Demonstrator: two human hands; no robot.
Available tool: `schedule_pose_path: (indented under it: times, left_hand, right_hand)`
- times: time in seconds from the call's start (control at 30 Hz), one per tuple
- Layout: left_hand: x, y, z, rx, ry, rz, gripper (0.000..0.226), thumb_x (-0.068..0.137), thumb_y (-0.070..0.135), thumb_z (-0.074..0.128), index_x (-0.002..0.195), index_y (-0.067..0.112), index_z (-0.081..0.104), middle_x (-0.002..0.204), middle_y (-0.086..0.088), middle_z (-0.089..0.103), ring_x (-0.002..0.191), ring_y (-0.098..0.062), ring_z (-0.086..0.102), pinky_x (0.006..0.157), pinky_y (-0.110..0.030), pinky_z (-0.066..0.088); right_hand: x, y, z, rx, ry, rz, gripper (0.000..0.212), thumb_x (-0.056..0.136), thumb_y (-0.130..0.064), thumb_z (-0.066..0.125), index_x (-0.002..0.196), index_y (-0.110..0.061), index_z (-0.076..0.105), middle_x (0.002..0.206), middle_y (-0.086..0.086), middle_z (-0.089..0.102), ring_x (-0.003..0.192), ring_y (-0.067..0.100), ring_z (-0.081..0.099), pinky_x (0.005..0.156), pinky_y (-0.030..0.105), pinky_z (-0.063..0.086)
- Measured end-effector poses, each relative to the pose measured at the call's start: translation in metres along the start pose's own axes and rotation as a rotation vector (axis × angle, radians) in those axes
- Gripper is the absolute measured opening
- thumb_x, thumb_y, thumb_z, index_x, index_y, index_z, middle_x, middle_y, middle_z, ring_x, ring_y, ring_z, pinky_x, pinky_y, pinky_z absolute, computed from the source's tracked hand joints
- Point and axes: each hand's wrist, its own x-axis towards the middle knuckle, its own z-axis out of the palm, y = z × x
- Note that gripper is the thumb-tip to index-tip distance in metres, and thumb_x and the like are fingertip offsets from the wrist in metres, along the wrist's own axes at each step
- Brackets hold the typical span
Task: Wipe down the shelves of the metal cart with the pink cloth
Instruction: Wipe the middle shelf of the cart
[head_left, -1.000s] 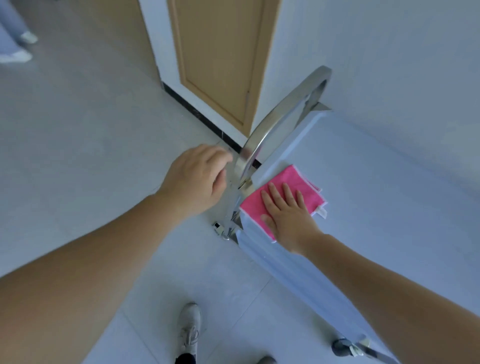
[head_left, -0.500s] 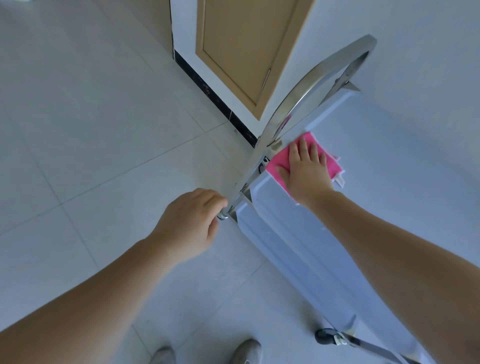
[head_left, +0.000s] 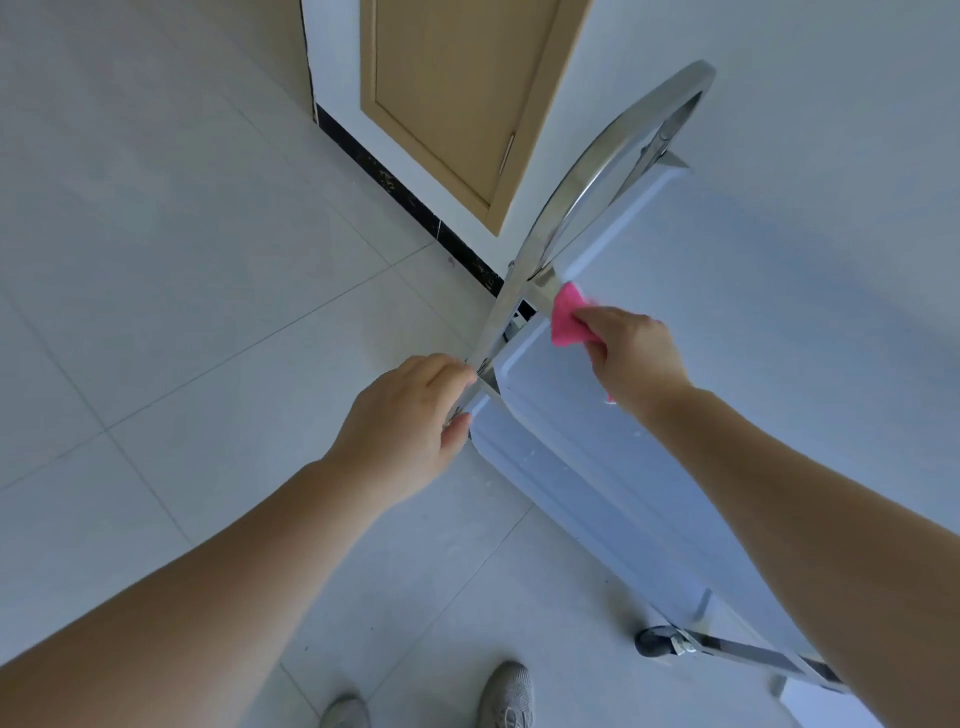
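Note:
The metal cart (head_left: 727, 322) stands against the white wall, its pale top shelf running from centre to lower right. A curved steel handle (head_left: 597, 171) rises at its near end. My left hand (head_left: 410, 421) grips the lower part of that handle where it meets the shelf corner. My right hand (head_left: 636, 353) holds the bunched pink cloth (head_left: 567, 317) at the shelf's near corner, right beside the handle's base. Most of the cloth is hidden in my fist.
A tan wooden door (head_left: 457, 98) and a black baseboard (head_left: 410, 202) lie beyond the cart. Grey floor tiles (head_left: 182, 260) spread to the left. A black caster (head_left: 657, 640) and a lower frame bar show at bottom right. My shoes (head_left: 506, 693) stand below.
My right hand went from pressing flat on the spread cloth to gathering it up in a grip. My left hand closed on the handle's lower part. The view tilted and drew nearer.

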Motion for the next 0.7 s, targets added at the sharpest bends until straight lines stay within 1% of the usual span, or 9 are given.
schedule_pose_path:
  times: [0.07,0.13,0.17,0.23,0.3,0.4,0.5,0.6,0.7]
  left_hand:
    - [0.014,0.008,0.0,-0.068,0.013,0.009,0.05,0.076,0.026,0.071,0.119,0.01,0.05,0.12,-0.006,0.058,0.108,-0.025,0.054,0.083,-0.031,0.046]
    - [0.027,0.017,0.0,-0.148,-0.042,0.022,0.065,0.074,0.033,0.073,0.127,0.009,0.044,0.13,-0.008,0.052,0.119,-0.024,0.047,0.096,-0.028,0.036]
    - [0.031,0.021,0.0,-0.174,-0.07,0.026,0.065,0.074,0.036,0.072,0.127,0.011,0.044,0.129,-0.007,0.052,0.118,-0.023,0.047,0.097,-0.027,0.035]
    - [0.035,0.027,0.003,-0.216,-0.087,0.026,0.051,0.077,0.034,0.07,0.119,0.015,0.049,0.117,-0.002,0.058,0.107,-0.02,0.052,0.088,-0.025,0.04]
    - [0.035,0.033,0.006,-0.256,-0.099,0.013,0.028,0.082,0.028,0.064,0.106,0.018,0.055,0.098,0.002,0.063,0.088,-0.017,0.056,0.071,-0.026,0.044]
    - [0.035,0.037,0.013,-0.277,-0.144,0.006,0.009,0.086,0.02,0.057,0.094,0.017,0.058,0.078,0.002,0.062,0.068,-0.018,0.055,0.057,-0.03,0.042]
    - [0.037,0.035,0.023,-0.298,-0.158,0.033,0.013,0.087,0.014,0.054,0.099,0.014,0.058,0.079,-0.003,0.063,0.069,-0.021,0.057,0.059,-0.033,0.046]
    - [0.035,0.028,0.034,-0.321,-0.133,0.051,0.017,0.087,0.01,0.051,0.102,0.015,0.058,0.084,-0.003,0.064,0.073,-0.019,0.057,0.062,-0.032,0.047]
    - [0.031,0.022,0.046,-0.301,-0.124,0.018,0.021,0.089,0.009,0.048,0.106,0.019,0.056,0.092,0.0,0.064,0.078,-0.016,0.058,0.067,-0.029,0.047]
  right_hand:
    - [-0.011,-0.017,-0.017,0.098,-0.054,-0.137,0.022,0.091,-0.005,0.055,0.106,-0.014,0.069,0.098,0.0,0.071,0.061,0.007,0.051,0.071,0.026,0.051]
    - [-0.023,-0.034,-0.026,0.146,-0.096,-0.234,0.019,0.09,-0.011,0.059,0.106,-0.012,0.069,0.094,0.001,0.07,0.07,0.014,0.061,0.072,0.03,0.053]
    - [-0.029,-0.04,-0.028,0.168,-0.079,-0.259,0.018,0.089,-0.012,0.061,0.105,-0.01,0.069,0.092,0.003,0.069,0.074,0.018,0.063,0.07,0.031,0.053]
    - [-0.039,-0.046,-0.029,0.208,-0.044,-0.274,0.018,0.087,-0.011,0.063,0.103,-0.008,0.068,0.089,0.006,0.069,0.075,0.023,0.065,0.067,0.033,0.053]
    - [-0.05,-0.046,-0.026,0.222,-0.03,-0.285,0.018,0.087,-0.013,0.062,0.103,-0.008,0.068,0.088,0.006,0.069,0.074,0.022,0.066,0.065,0.033,0.054]
    - [-0.059,-0.041,-0.02,0.184,0.015,-0.261,0.025,0.089,-0.025,0.056,0.103,-0.008,0.068,0.086,0.006,0.069,0.068,0.024,0.065,0.057,0.037,0.054]
    - [-0.065,-0.033,-0.01,0.133,0.094,-0.262,0.032,0.087,-0.025,0.048,0.106,-0.006,0.065,0.085,0.007,0.069,0.061,0.027,0.063,0.05,0.038,0.053]
    - [-0.07,-0.027,0.003,0.12,0.136,-0.3,0.027,0.086,-0.016,0.061,0.111,-0.005,0.063,0.091,0.007,0.069,0.064,0.027,0.064,0.05,0.037,0.054]
    - [-0.074,-0.023,0.015,0.103,0.132,-0.332,0.031,0.086,-0.015,0.065,0.114,-0.005,0.062,0.096,0.01,0.069,0.069,0.03,0.066,0.053,0.04,0.055]
